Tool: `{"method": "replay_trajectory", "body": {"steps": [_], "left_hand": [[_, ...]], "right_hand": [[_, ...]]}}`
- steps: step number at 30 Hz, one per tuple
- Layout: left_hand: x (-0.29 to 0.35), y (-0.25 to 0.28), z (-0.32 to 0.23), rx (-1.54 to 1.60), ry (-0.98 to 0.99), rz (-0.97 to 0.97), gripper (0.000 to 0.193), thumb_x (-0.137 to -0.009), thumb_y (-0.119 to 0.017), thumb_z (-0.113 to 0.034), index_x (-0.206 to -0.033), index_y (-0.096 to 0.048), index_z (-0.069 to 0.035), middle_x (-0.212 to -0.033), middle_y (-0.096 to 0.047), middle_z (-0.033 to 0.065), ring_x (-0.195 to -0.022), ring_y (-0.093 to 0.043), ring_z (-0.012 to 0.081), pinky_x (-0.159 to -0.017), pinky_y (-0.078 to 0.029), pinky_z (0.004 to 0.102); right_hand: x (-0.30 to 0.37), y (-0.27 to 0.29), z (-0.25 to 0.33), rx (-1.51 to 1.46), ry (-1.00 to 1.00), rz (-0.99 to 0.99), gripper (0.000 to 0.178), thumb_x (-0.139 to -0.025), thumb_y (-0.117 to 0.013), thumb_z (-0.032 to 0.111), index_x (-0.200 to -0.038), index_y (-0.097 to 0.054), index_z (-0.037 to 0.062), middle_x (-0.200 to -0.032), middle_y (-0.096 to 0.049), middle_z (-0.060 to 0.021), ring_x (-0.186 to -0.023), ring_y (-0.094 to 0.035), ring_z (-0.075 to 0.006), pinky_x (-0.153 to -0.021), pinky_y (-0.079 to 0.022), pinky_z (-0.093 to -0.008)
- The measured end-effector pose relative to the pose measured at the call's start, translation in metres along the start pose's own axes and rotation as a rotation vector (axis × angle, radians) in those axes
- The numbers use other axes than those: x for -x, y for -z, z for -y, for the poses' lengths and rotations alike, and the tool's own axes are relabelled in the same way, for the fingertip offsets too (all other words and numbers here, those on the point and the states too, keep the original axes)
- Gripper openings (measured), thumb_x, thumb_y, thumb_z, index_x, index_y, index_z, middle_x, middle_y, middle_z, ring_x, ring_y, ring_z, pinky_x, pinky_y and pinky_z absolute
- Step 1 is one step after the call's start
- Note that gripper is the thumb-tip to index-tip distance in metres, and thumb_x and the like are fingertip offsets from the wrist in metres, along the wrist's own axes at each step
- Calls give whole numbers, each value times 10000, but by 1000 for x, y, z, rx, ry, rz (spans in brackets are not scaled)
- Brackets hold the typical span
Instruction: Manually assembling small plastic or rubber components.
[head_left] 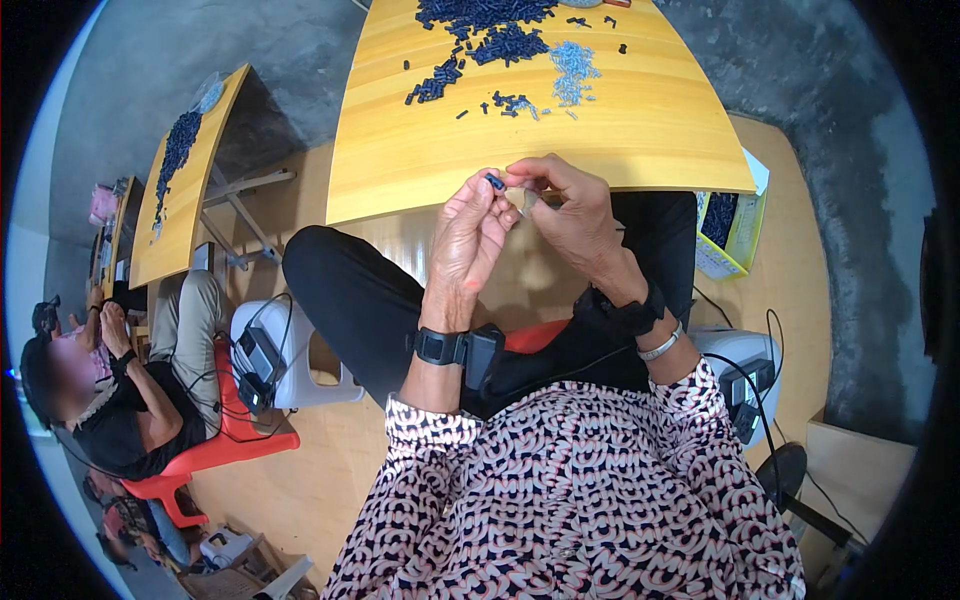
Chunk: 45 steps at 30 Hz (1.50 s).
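Just past the near edge of the yellow wooden table (pixel 390 185), my two hands meet over my lap. My left hand (pixel 466 228) pinches a small dark blue cylindrical plastic piece (pixel 494 182) between thumb and fingertips. Close against it, the fingers of my right hand (pixel 572 208) are closed together. Something pale shows at its fingertips, too small to name. Farther up the table lie heaps of similar dark blue pieces (pixel 508 44) and a patch of small clear, bluish parts (pixel 573 72). A few dark pieces and clear parts lie mixed on the near side of these heaps.
A yellow and white basket (pixel 742 250) with dark pieces stands right of the table. Plastic stools with cabled devices (pixel 262 350) stand on both sides. At left, a person on a red chair (pixel 235 425) sits by another table (pixel 190 200) with similar heaps.
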<state>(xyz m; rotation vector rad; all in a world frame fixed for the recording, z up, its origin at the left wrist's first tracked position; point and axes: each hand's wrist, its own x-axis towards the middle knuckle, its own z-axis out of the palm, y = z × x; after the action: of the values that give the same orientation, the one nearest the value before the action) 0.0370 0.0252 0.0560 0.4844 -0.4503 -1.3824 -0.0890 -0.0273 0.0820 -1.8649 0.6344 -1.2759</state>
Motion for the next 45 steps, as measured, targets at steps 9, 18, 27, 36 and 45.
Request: {"method": "replay_trajectory", "body": {"steps": [9,18,27,36,45], "left_hand": [[0,1,2,6,12,-8,116,-871,-552,-127,-953,-563,-45,-842,-582,18,-710,-523,72,-644,-438,223],[-1,-2,3,155,70,-92,147,-884,-538,-179,-941,-554,-44,-811,-564,16,-717,-528,75,-649,-452,212],[0,2,5,206,115,12,132,-880,-543,-172,-895,-554,-42,-780,-523,26,-683,-459,113,-627,-400,246],[0,1,6,123,146,52,159,-874,-552,-202,-923,-528,-52,-795,-481,11,-711,-425,113,-635,-392,235],[0,0,8,96,159,30,145,-861,-571,-188,-901,-554,-50,-814,-532,27,-721,-447,120,-641,-391,236]], "right_hand": [[7,2,-4,15,-26,20,163,-737,-576,-32,-892,-617,-1,-806,-604,-87,-638,-583,-142,-573,-464,-243],[9,1,-1,-21,-6,6,188,-719,-563,-48,-882,-624,23,-783,-588,-85,-613,-552,-143,-545,-435,-250],[-6,24,-7,197,13,47,139,-718,-569,4,-847,-621,3,-753,-587,-129,-624,-563,-239,-565,-446,-306],[-75,96,-49,534,-93,178,176,-746,-533,61,-851,-630,-41,-735,-633,-170,-654,-606,-225,-620,-471,-317],[-101,105,-63,609,-134,284,203,-736,-484,37,-848,-628,-51,-716,-626,-190,-669,-608,-238,-643,-469,-334]]}}
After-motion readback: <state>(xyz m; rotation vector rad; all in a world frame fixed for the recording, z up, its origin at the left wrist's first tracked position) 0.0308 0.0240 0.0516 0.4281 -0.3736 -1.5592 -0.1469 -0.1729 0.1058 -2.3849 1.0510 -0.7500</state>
